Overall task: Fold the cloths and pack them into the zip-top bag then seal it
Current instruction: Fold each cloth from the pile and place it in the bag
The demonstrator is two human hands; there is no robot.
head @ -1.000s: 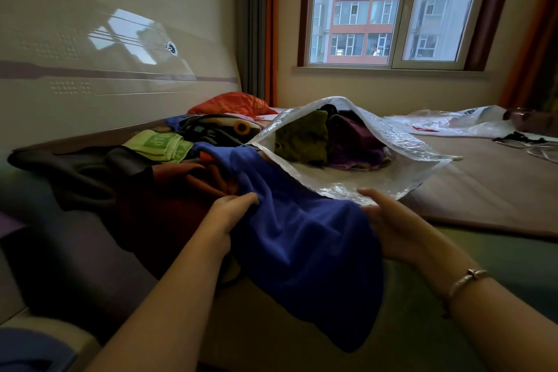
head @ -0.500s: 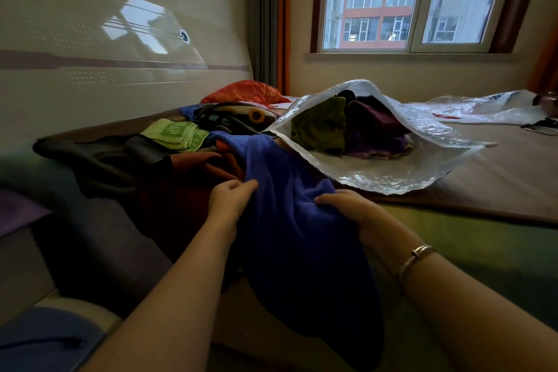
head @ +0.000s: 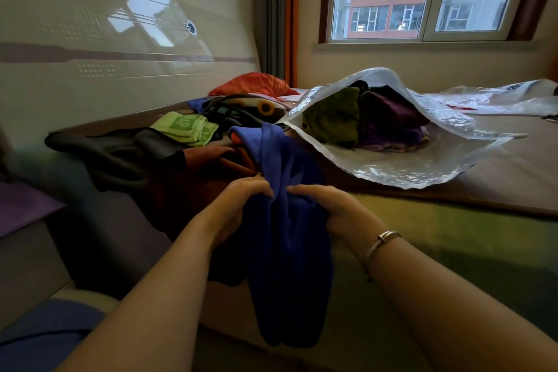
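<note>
1. Both hands are gripping: I am bunching the blue cloth [head: 283, 220] between left hand [head: 238, 205] and right hand [head: 329, 208].
2. It is hanging just beside the open zip-top bag [head: 401, 166], which is holding cloths.

The folded green towel [head: 184, 127], far left on the bed, bears pale letters reading "AP". Print on the far-right plastic bag [head: 495, 96] is unreadable.

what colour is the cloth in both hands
Deep blue cloth, plain, seen in the head view.
</note>
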